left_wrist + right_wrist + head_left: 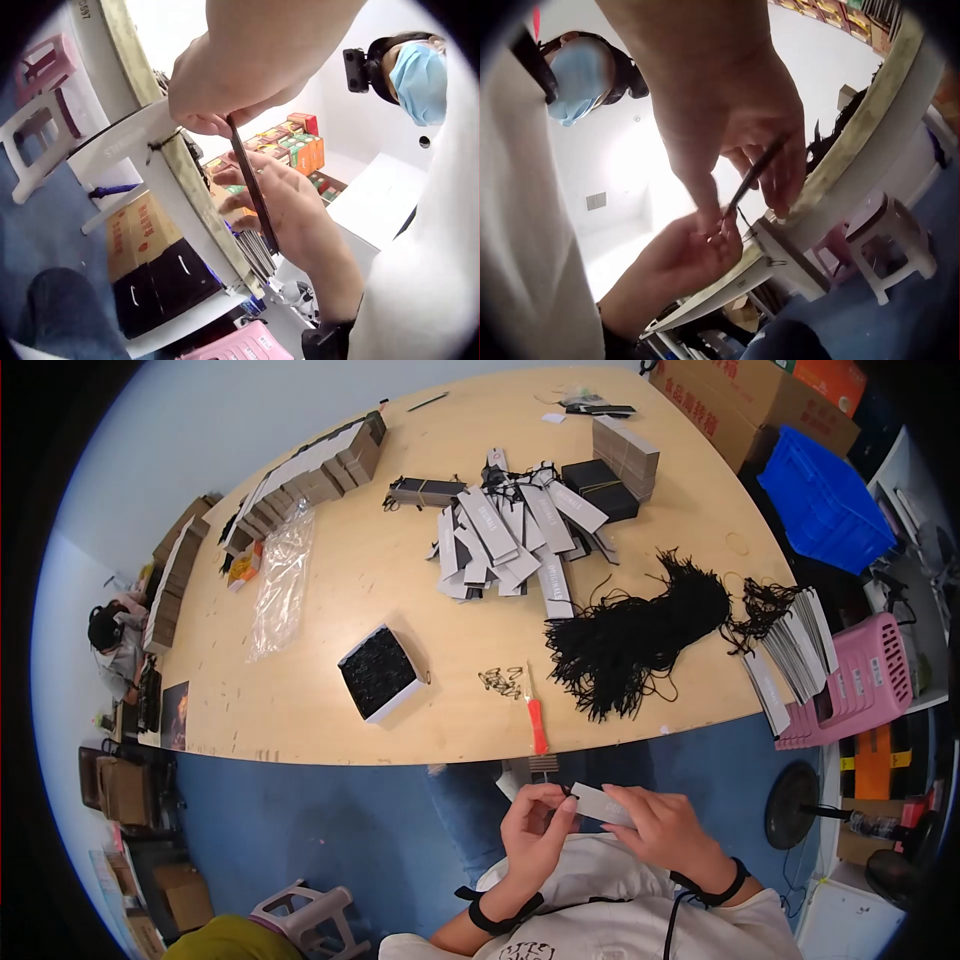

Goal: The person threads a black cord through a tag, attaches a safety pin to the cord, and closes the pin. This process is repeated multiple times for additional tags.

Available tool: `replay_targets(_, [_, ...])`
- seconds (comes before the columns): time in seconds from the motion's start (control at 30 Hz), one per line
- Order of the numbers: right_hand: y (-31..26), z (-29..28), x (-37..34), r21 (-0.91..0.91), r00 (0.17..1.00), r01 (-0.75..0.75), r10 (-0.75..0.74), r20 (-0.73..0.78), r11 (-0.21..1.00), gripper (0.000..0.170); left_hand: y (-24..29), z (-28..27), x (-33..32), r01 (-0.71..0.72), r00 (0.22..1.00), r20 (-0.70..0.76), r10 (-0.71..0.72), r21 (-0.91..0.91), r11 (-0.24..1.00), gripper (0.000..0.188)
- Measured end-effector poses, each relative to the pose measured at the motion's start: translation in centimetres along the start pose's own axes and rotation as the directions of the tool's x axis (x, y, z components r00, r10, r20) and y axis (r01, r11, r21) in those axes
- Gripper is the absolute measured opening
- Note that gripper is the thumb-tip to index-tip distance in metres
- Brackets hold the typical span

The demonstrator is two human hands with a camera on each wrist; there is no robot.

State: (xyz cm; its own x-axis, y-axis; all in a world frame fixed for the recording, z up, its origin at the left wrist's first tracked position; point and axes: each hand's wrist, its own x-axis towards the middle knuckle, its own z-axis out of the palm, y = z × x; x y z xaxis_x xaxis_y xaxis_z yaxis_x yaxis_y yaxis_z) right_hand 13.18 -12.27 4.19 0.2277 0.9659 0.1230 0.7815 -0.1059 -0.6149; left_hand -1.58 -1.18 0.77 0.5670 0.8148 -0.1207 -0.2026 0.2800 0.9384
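A grey hang tag [598,804] with pale lettering is held between both hands in front of the person's body, below the table edge. The left hand [535,830] pinches its left end, where a black cord [570,792] shows at the fingertips. The right hand [672,832] holds the other end, thumb and fingers on either side. From the left wrist view the tag [253,187] is seen edge-on. In the right wrist view a loose bit of cord [748,229] hangs by the left fingers.
On the table [460,730] lie a heap of grey tags [490,530], a bundle of black cords [640,635], a red-handled tool [537,725], small wire loops [498,681] and a white box [378,675] of black pieces. Corded tags [795,650] hang over the right edge. A pink basket [855,680] stands beside it.
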Motion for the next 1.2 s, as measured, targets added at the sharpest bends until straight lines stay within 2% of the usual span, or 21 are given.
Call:
replay_targets(0.03, [0.2, -0.3, 0.0, -0.032, 0.994, 0.054, -0.057, -0.088, 0.998, 0.058, 0.8, 0.5, 0.1, -0.016, 0.999, -0.033, 0.016, 0.01, 1.0, 0.019])
replay_targets(0.07, [0.4, -1.1, 0.3, -0.044, 0.994, 0.047, -0.051, -0.093, 0.998, 0.058, 1.7, 0.8, 0.3, -0.083, 0.996, -0.034, 0.084, 0.05, 0.995, 0.017])
replay_targets(0.1, [0.7, -2.5, 0.8, -0.042, 0.989, 0.013, -0.019, -0.149, 0.999, 0.054, 1.2, 0.3, 1.0, -0.292, 0.955, 0.001, 0.296, 0.165, 0.942, 0.012])
replay_targets(0.13, [1.2, -3.8, 1.4, -0.04, 0.978, -0.019, 0.01, -0.207, 0.999, 0.05, 0.9, -0.7, 1.7, -0.365, 0.924, 0.001, 0.383, 0.303, 0.88, 0.011])
replay_targets(0.17, [2.1, -4.9, 1.8, -0.078, 0.939, -0.048, 0.018, -0.343, 0.996, 0.045, 0.8, -1.6, 2.4, -0.426, 0.883, 0.011, 0.468, 0.434, 0.794, 0.01])
replay_targets(0.2, [3.1, -6.0, 2.1, -0.001, 0.895, -0.177, 0.16, -0.417, 0.984, 0.044, 0.9, -2.3, 3.1, -0.426, 0.869, -0.009, 0.494, 0.496, 0.757, 0.01])
replay_targets(0.27, [6.8, -7.9, 2.1, -0.162, 0.798, -0.343, 0.196, -0.57, 0.925, 0.043, 1.2, -3.4, 4.0, -0.406, 0.849, -0.043, 0.526, 0.584, 0.703, 0.01])
replay_targets(0.33, [10.5, -8.9, 0.4, -0.193, 0.729, -0.505, 0.296, -0.617, 0.841, 0.044, 1.7, -4.4, 4.7, -0.39, 0.85, -0.042, 0.525, 0.62, 0.681, 0.01])
replay_targets(0.37, [11.2, -9.1, 0.0, -0.196, 0.729, -0.502, 0.29, -0.62, 0.842, 0.044, 1.8, -4.8, 5.0, -0.359, 0.857, -0.046, 0.514, 0.662, 0.658, 0.01])
replay_targets(0.4, [11.7, -9.0, -0.4, -0.209, 0.694, -0.563, 0.32, -0.645, 0.8, 0.044, 1.6, -5.3, 5.5, -0.382, 0.831, -0.043, 0.555, 0.681, 0.625, 0.009])
replay_targets(0.53, [13.2, -8.4, -2.4, -0.273, 0.613, -0.702, 0.363, -0.701, 0.658, 0.045, 1.9, -5.8, 6.7, -0.332, 0.838, -0.084, 0.54, 0.707, 0.625, 0.015])
replay_targets(0.63, [13.5, -8.0, -2.7, -0.287, 0.62, -0.707, 0.371, -0.691, 0.646, 0.048, 1.8, -6.1, 7.8, -0.313, 0.836, -0.06, 0.546, 0.765, 0.563, 0.018])
replay_targets(0.7, [13.0, -7.7, -2.3, -0.317, 0.634, -0.687, 0.326, -0.702, 0.654, 0.048, 2.1, -6.0, 8.4, -0.326, 0.802, 0.004, 0.597, 0.84, 0.433, 0.023])
replay_targets(0.77, [12.3, -7.3, -1.3, -0.345, 0.645, -0.666, 0.28, -0.711, 0.661, 0.047, 2.5, -5.7, 8.9, -0.307, 0.813, 0.01, 0.583, 0.857, 0.413, 0.025])
replay_targets(0.83, [11.5, -6.7, 0.2, -0.334, 0.722, -0.465, 0.133, -0.679, 0.82, 0.039, 2.2, -5.3, 9.6, -0.285, 0.832, 0.018, 0.555, 0.872, 0.399, 0.028])
replay_targets(0.87, [10.7, -6.0, 1.1, -0.332, 0.724, -0.459, 0.131, -0.677, 0.824, 0.039, 1.9, -5.3, 9.9, -0.288, 0.838, 0.046, 0.544, 0.884, 0.369, 0.031])
replay_targets(0.93, [8.7, -3.9, 3.3, -0.166, 0.823, -0.256, 0.124, -0.555, 0.952, 0.029, 1.9, -4.8, 10.4, -0.287, 0.846, 0.076, 0.528, 0.9, 0.33, 0.034])
replay_targets(0.97, [8.0, -2.7, 4.2, -0.115, 0.859, -0.206, 0.123, -0.497, 0.972, 0.025, 1.9, -4.5, 10.7, -0.286, 0.855, 0.105, 0.508, 0.912, 0.293, 0.036])
replay_targets(1.0, [6.9, -1.5, 5.2, -0.059, 0.892, -0.155, 0.114, -0.438, 0.986, 0.022, 1.8, -4.3, 11.0, -0.288, 0.83, 0.118, 0.545, 0.928, 0.238, 0.035])
replay_targets(1.1, [3.6, 0.3, 7.3, -0.026, 0.926, -0.057, 0.044, -0.375, 0.998, 0.015, 1.1, -4.4, 11.9, -0.21, 0.822, 0.059, 0.567, 0.956, 0.205, 0.032])
replay_targets(1.2, [3.2, 0.9, 8.4, -0.076, 0.94, -0.054, 0.025, -0.341, 0.996, 0.012, 1.4, -4.1, 12.4, -0.129, 0.847, -0.019, 0.531, 0.962, 0.241, 0.026])
